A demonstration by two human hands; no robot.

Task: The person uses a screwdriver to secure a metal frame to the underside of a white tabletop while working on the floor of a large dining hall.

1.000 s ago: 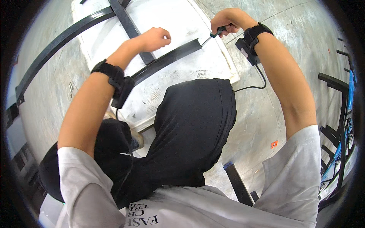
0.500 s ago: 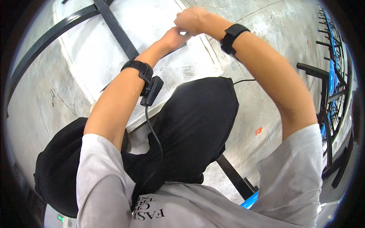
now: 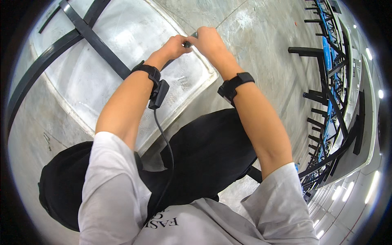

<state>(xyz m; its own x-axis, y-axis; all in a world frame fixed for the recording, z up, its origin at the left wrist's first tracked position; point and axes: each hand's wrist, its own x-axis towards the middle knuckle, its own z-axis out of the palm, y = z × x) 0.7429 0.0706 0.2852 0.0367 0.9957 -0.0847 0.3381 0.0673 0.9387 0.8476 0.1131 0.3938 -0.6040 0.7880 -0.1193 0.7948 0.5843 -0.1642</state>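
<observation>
My left hand is closed at the end of a dark metal bar, which runs out from behind my left wrist above a white panel. My right hand meets it from the right with curled fingers, by a small dark piece between the two hands. What that piece is, and what the right fingers hold, is too small and covered to tell. A long dark bar of the same metal frame slants down from the upper left and passes behind my left forearm.
Under the frame lies a scuffed white panel on a grey concrete floor. A curved dark frame tube arcs along the left. Racks with black arms and blue uprights stand at the right. A cable hangs from my left wrist strap.
My view has turned, so more of the racks and ceiling lights show at the right. Both hands stay together at the bar's end; the right hand's wrist has swung to a steeper angle.
</observation>
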